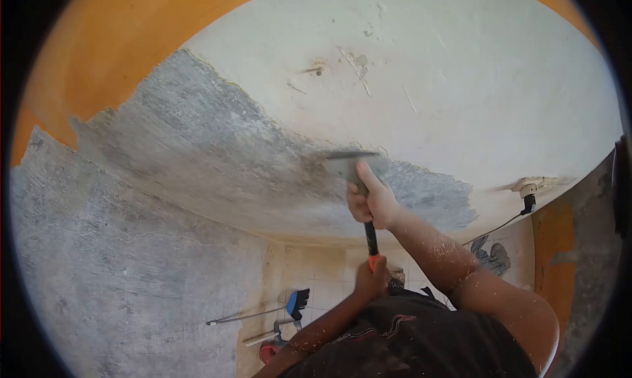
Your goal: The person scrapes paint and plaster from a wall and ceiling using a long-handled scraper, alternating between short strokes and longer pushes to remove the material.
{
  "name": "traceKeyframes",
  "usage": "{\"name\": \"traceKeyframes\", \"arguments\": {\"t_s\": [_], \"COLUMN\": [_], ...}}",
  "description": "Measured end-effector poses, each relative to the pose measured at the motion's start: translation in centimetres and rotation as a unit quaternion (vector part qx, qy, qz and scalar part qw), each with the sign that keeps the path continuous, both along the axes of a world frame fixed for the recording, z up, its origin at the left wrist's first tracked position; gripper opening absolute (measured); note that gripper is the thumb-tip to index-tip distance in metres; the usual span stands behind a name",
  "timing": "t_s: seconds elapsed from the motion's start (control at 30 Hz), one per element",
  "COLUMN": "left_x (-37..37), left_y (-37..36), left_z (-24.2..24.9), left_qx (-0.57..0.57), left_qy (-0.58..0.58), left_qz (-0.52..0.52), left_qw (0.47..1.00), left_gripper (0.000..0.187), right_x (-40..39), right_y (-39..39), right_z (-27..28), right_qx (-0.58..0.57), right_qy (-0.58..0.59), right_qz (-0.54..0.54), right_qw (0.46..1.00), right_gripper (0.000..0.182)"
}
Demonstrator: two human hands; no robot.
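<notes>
A long-handled scraper (370, 240) is in both of my hands, its wide blade against the wall and smeared by motion. My right hand (374, 197) grips it high up, just below the blade, with the thumb stretched along it. Lower down, my left hand (372, 278) is wrapped round the orange and black handle. The blade meets the border between bare grey plaster (224, 131) and the pale paint (421, 69) above. White flakes speckle my forearms.
On the right, a black plug (528, 203) sits in a wall socket (528, 188), its cable running down. A crumpled grey cloth (490, 256) lies on the tiled floor. Lower left are a blue broom (297, 303) and a red object (268, 352). Another grey wall (131, 266) adjoins.
</notes>
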State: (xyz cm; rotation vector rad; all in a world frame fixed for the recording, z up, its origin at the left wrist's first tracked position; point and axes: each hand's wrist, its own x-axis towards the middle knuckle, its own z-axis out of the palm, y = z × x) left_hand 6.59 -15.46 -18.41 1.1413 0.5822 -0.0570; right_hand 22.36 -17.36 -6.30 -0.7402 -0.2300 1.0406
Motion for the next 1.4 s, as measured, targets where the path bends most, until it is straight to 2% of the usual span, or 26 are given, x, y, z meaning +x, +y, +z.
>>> {"name": "traceKeyframes", "arguments": {"t_s": [0.1, 0.17, 0.2, 0.23, 0.3, 0.33, 0.37, 0.43, 0.5, 0.63, 0.7, 0.77, 0.9, 0.93, 0.97, 1.0, 1.03, 1.1, 1.13, 1.23, 1.27, 1.3, 1.33, 1.37, 1.4], "left_x": [0.3, 0.1, -0.3, -0.9, -1.2, -0.8, -0.4, 0.1, -0.2, -1.4, -0.6, 0.4, 0.2, -0.4, -1.2, -2.3, -3.0, -4.6, -4.7, -4.5, -4.1, -3.7, -3.2, -2.7, -2.3], "left_y": [0.9, 1.4, 1.1, 0.5, -0.2, 0.5, 1.0, 1.6, 2.4, 0.9, 0.6, 1.7, 2.6, 2.3, 2.1, 2.3, 2.4, 2.6, 2.2, 2.7, 2.9, 3.1, 3.3, 3.5, 3.4], "left_z": [0.7, -0.4, -1.4, -2.3, -1.6, -1.4, -0.6, 1.0, -0.7, -3.2, -2.0, 0.2, 0.1, -0.7, -1.9, -4.5, -5.4, -6.6, -3.9, -2.9, -2.4, -2.4, -2.6, -2.9, -4.6], "left_qx": [0.015, 0.016, 0.068, 0.070, 0.023, -0.057, -0.058, 0.037, 0.050, 0.077, 0.052, 0.031, 0.027, 0.075, 0.122, 0.229, 0.228, 0.416, 0.436, 0.467, 0.459, 0.462, 0.427, 0.390, 0.282], "left_qy": [-0.005, -0.029, -0.034, -0.037, -0.001, -0.015, -0.009, -0.039, -0.050, 0.000, -0.058, -0.051, -0.074, -0.055, -0.034, -0.013, -0.011, 0.011, 0.056, 0.047, 0.002, 0.001, -0.017, -0.036, -0.050], "left_qz": [0.011, 0.015, 0.013, 0.016, 0.012, 0.008, 0.008, 0.016, 0.003, -0.007, 0.014, 0.015, 0.033, 0.038, 0.043, 0.040, 0.034, 0.030, 0.012, -0.038, -0.061, -0.071, -0.135, -0.200, -0.213], "left_qw": [1.000, 0.999, 0.997, 0.997, 1.000, 0.998, 0.998, 0.998, 0.997, 0.997, 0.997, 0.998, 0.996, 0.995, 0.991, 0.972, 0.973, 0.909, 0.898, 0.882, 0.886, 0.884, 0.894, 0.898, 0.934], "left_gripper": [0.022, 0.030, 0.030, 0.030, 0.030, 0.031, 0.031, 0.031, 0.032, 0.033, 0.032, 0.032, 0.029, 0.029, 0.029, 0.025, 0.025, 0.025, 0.030, 0.030, 0.030, 0.030, 0.029, 0.028, 0.022], "right_x": [0.3, 0.1, -0.1, -0.4, -0.1, 0.2, 0.2, -0.1, -0.1, -0.4, -0.2, 0.1, 0.1, -0.4, -1.3, -2.3, -3.7, -6.4, -6.8, -6.6, -5.9, -5.0, -4.2, -3.5, -2.9], "right_y": [0.7, 0.7, 0.5, 0.3, 0.4, 0.6, 0.8, 1.1, 1.3, 0.5, 0.8, 1.6, 1.4, 1.1, 0.8, 0.5, 0.1, -0.8, -1.0, -1.9, -3.3, -4.0, -4.8, -5.7, -6.2], "right_z": [2.2, 1.1, -0.1, -1.4, -1.7, -0.8, 0.2, 1.2, 1.0, -3.2, -1.2, 2.0, 1.5, 0.4, -1.2, -2.7, -4.0, -6.7, -8.2, -7.2, -6.0, -6.3, -6.6, -6.9, -7.4], "right_qx": [0.053, 0.061, 0.037, 0.012, 0.014, 0.023, 0.031, 0.041, 0.039, 0.007, 0.015, 0.036, 0.041, 0.042, 0.013, -0.015, -0.017, 0.004, -0.021, -0.075, -0.044, -0.043, 0.065, 0.174, 0.177], "right_qy": [-0.001, -0.006, -0.002, 0.003, 0.027, 0.028, 0.032, 0.008, 0.001, 0.039, 0.035, -0.018, -0.004, -0.005, -0.031, -0.056, -0.052, -0.182, -0.327, -0.260, -0.113, -0.108, 0.001, 0.105, 0.074], "right_qz": [0.019, 0.012, 0.004, -0.005, 0.014, 0.026, 0.040, 0.034, 0.018, 0.025, 0.024, 0.035, 0.036, 0.033, -0.023, -0.080, -0.086, -0.188, -0.247, -0.284, -0.195, -0.204, -0.128, -0.049, -0.031], "right_qw": [0.998, 0.998, 0.999, 1.000, 0.999, 0.999, 0.998, 0.999, 0.999, 0.999, 0.999, 0.999, 0.998, 0.999, 0.999, 0.995, 0.995, 0.965, 0.912, 0.920, 0.973, 0.972, 0.990, 0.978, 0.981], "right_gripper": [0.048, 0.048, 0.050, 0.052, 0.052, 0.052, 0.052, 0.052, 0.053, 0.053, 0.053, 0.053, 0.051, 0.051, 0.045, 0.039, 0.039, 0.026, 0.026, 0.021, 0.022, 0.022, 0.029, 0.038, 0.049]}}
